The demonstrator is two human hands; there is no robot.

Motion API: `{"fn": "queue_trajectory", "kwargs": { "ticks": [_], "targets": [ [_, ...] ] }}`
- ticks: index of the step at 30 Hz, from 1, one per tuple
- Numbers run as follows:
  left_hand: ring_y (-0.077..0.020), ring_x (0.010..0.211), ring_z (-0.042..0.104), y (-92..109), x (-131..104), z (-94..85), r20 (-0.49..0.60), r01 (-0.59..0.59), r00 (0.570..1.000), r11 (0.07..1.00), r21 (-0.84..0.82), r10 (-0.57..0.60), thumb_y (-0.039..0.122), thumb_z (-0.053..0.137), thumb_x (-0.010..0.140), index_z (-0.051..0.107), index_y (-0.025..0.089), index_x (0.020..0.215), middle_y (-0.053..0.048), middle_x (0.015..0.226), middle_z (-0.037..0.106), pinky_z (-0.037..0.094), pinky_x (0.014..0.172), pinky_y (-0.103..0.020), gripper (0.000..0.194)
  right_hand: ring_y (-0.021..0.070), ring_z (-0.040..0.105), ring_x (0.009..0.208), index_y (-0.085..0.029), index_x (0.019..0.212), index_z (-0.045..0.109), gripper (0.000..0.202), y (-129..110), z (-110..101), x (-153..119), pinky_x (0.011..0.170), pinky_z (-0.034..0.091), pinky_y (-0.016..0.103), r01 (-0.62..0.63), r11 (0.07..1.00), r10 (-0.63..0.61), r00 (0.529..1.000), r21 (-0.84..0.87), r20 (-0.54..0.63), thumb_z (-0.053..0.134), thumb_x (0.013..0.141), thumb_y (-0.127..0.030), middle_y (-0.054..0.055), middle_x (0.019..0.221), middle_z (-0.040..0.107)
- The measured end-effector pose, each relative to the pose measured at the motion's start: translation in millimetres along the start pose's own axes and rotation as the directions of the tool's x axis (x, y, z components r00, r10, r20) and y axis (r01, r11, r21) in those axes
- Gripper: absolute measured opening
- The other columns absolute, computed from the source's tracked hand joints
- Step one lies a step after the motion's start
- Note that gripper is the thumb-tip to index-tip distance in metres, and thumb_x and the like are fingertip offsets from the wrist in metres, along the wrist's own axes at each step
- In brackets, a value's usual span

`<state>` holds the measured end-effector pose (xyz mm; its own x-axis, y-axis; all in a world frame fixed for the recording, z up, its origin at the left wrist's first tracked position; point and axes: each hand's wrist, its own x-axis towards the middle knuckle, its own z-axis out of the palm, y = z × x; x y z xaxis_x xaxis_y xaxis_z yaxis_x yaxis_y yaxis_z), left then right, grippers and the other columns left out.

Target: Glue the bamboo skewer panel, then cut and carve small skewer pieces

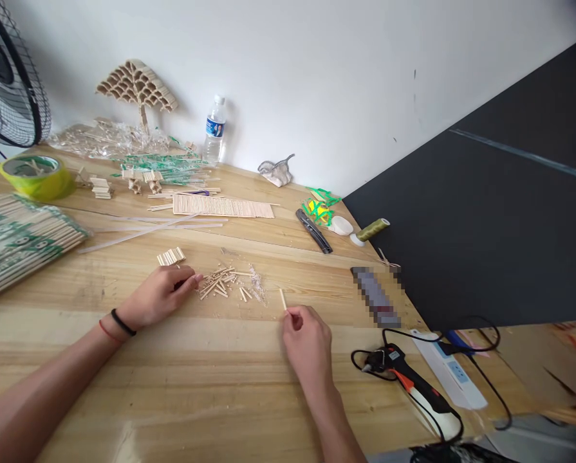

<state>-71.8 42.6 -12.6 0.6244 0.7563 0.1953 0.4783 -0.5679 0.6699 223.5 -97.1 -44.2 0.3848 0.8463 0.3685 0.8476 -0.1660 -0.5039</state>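
Note:
My right hand (307, 341) pinches a short wooden stick (282, 299) between thumb and fingertips, with the stick pointing up and away from me. To the left, my left hand (165, 292) rests low over the table, its fingers curled and pressed together; whatever they hold is hidden. Just beyond that hand lies a small ribbed piece of joined sticks (170, 256); I cannot tell whether they touch. A loose pile of short cut sticks (222, 280) is beside the left fingertips, with clear glue-like scraps (257, 283) at its right edge.
Further back lie a long slatted stick panel (222, 206), a utility knife (313, 230) and a water bottle (214, 132). A stick-built tree (137, 87) stands by the wall. Bagged sticks (22, 241) and yellow tape (37, 177) are left; a corded glue gun (418, 379) and power strip (454, 373) right.

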Motion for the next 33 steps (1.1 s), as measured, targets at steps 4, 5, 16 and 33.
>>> {"fn": "queue_trajectory", "kwargs": {
  "ticks": [4,5,16,33],
  "targets": [
    [-0.0131,0.062,0.052,1,0,-0.4,-0.002,-0.008,1.0,1.0,-0.009,0.008,0.044,0.037,0.106,0.063,0.018,0.076,0.001,0.065,0.06,0.039,0.065,-0.028,0.047,0.0209,0.062,0.075,-0.02,0.08,0.065,0.016,-23,10,-1,0.071,0.048,0.032,0.051,0.994,-0.057,0.996,0.094,0.07,0.053,0.09,-0.02,0.006,0.08,0.069],
    [-0.0131,0.062,0.052,0,0,-0.3,-0.002,-0.008,1.0,1.0,-0.011,0.008,0.044,0.037,0.106,0.063,0.018,0.077,0.001,0.066,0.06,0.039,0.065,-0.028,0.047,0.0208,0.062,0.075,-0.02,0.081,0.066,0.016,-23,7,2,0.07,0.049,0.032,0.048,0.992,-0.058,0.995,0.115,0.087,0.054,0.091,-0.02,0.006,0.081,0.069],
    [-0.0118,0.059,0.045,-1,1,1.6,0.01,0.01,1.0,1.0,-0.008,-0.01,0.043,0.037,0.106,0.053,0.019,0.071,0.002,0.063,0.053,0.034,0.062,-0.028,0.045,0.0199,0.065,0.085,-0.024,0.091,0.067,0.021,34,-68,30,0.076,0.052,0.031,0.308,0.905,-0.421,0.753,0.295,0.506,0.05,0.104,-0.021,0.004,0.089,0.069],
    [-0.0109,0.057,0.042,1,0,-0.2,0.005,0.0,1.0,1.0,-0.001,0.0,0.041,0.039,0.106,0.048,0.02,0.069,0.003,0.061,0.048,0.032,0.06,-0.027,0.044,0.0209,0.064,0.087,-0.022,0.094,0.067,0.018,13,-31,68,0.078,0.053,0.034,0.55,0.771,-0.637,0.673,0.322,0.376,0.053,0.103,-0.016,0.006,0.091,0.07]
  ]
}}
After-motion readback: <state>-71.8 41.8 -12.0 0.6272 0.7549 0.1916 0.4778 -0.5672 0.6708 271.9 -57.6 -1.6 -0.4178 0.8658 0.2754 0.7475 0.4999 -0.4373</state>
